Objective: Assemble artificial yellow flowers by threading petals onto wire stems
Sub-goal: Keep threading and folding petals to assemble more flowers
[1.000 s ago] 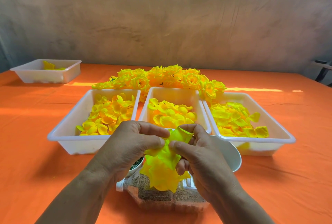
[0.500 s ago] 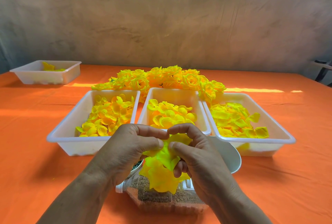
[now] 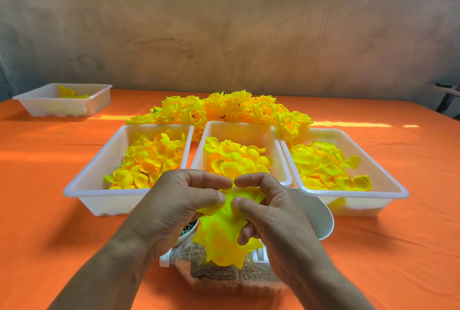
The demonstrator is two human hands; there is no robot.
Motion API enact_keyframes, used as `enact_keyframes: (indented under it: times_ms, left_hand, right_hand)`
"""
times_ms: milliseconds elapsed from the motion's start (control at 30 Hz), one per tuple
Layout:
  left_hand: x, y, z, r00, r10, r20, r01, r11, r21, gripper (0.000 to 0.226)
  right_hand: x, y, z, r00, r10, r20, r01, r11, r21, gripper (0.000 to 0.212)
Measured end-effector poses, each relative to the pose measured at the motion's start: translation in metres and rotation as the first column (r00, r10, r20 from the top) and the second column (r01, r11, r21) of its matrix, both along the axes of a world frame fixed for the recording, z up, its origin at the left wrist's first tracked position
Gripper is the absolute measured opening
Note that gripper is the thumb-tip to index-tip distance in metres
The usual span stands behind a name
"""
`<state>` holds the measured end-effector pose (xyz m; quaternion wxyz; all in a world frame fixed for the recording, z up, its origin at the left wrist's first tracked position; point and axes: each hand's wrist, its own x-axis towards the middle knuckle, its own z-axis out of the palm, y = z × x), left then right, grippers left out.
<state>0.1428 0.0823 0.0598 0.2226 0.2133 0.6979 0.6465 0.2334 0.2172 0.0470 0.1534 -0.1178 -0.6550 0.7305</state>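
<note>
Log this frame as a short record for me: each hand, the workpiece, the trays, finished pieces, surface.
left hand: pinches the petal stack from the left
right hand: pinches the same stack from the right
petal stack: yellow, held above a clear bottle lying on its side
wire stem: not visible
trays: left tray, middle tray, right tray, side by side, holding loose petals
far tray: few petals
finished flowers: heaped behind the trays
surface: orange tablecloth

A table [image 3: 34,222] draped in orange cloth [image 3: 410,247] is filling the lower view. Behind the table a mottled brown-grey wall [image 3: 224,23] is rising, darkening toward its left edge. A strip of sunlight [image 3: 348,124] is lying across the table's far side. Past the table's far right corner a dark piece of furniture [image 3: 448,97] is showing, mostly cut off.
</note>
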Motion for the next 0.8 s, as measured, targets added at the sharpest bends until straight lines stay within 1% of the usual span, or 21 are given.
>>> enact_keyframes:
  times_ms: [133, 533, 800]
  left_hand:
    - [-0.0005, -0.0004, 0.0017, 1.000, 0.002, 0.003, -0.002, 1.000, 0.000, 0.030]
    - [0.0020, 0.0007, -0.0003, 1.000, 0.008, 0.015, -0.008, 1.000, -0.015, 0.029]
    - [0.0002, -0.0001, -0.0001, 1.000, 0.007, 0.006, -0.007, 1.000, -0.016, 0.027]
  right_hand:
    - [-0.0006, 0.0003, 0.0002, 1.000, -0.016, 0.011, 0.015, 1.000, 0.027, 0.030]
    - [-0.0009, 0.0002, -0.0012, 1.000, -0.015, 0.019, 0.014, 0.999, 0.032, 0.025]
    - [-0.0021, 0.0011, -0.0016, 0.999, 0.028, 0.032, -0.025, 0.994, -0.104, 0.021]
